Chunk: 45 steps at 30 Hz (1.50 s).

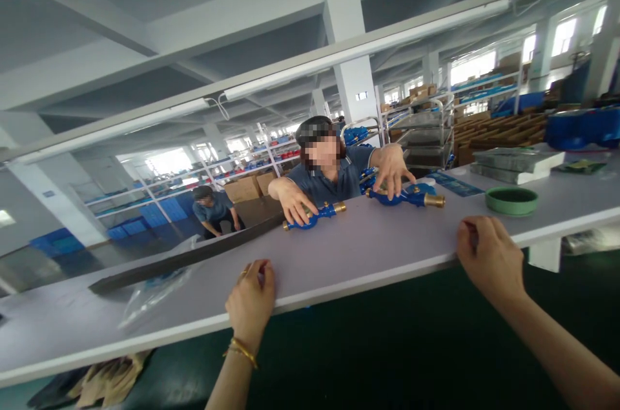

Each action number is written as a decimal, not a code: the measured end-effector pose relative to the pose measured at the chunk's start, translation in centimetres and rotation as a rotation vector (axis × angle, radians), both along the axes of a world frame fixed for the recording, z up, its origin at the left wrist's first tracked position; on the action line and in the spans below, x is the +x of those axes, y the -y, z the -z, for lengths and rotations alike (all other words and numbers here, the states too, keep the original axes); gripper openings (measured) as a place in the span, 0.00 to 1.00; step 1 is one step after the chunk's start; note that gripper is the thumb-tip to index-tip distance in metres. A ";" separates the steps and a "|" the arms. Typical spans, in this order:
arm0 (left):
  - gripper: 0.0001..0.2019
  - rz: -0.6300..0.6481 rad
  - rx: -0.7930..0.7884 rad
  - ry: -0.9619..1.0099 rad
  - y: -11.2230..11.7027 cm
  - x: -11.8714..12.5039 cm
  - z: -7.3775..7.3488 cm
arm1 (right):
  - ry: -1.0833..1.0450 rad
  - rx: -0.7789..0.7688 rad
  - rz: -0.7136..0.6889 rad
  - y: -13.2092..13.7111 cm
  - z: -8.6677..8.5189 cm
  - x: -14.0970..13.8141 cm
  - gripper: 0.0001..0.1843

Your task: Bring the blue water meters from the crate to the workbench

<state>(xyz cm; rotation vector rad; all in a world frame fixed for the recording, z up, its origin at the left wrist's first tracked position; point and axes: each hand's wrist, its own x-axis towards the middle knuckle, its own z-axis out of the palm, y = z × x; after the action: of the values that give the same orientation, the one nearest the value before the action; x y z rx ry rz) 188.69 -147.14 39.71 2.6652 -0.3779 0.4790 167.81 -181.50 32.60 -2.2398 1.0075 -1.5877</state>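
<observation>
My left hand (pixel 250 300) rests at the front edge of the white table (pixel 339 261), fingers curled in loosely with nothing visible in them. Farther right, my right hand (pixel 491 258) lies on the same edge, also curled and holding nothing I can see. Across the table, a co-worker's hands lie on two blue water meters with brass threaded ends. One hand is over the left meter (pixel 314 216), the other over the right meter (pixel 409 197). Both meters lie on their sides, partly covered by those hands. Nearest my right hand is a round green dish (pixel 511 201).
A long dark strip (pixel 194 255) and clear plastic film (pixel 157 294) lie on the left of the table. A blue printed sheet (pixel 455 184) and silvery flat packs (pixel 513 164) are at the back right. Another person (pixel 213 213) bends over behind the table.
</observation>
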 end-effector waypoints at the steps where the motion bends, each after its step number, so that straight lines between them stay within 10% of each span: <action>1: 0.18 0.004 -0.004 0.011 0.0 0.0 0.1 | -0.006 -0.018 0.007 0.0 0.0 0.0 0.15; 45: 0.20 0.006 -0.012 0.021 0.0 -0.1 0.2 | 0.008 -0.171 0.052 1.3 1.0 -0.1 0.14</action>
<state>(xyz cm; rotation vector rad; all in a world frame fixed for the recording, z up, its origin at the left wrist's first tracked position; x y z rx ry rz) 188.56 -147.12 39.49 2.6482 -0.3875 0.5067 167.72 -182.78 31.56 -2.3323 0.9694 -1.7650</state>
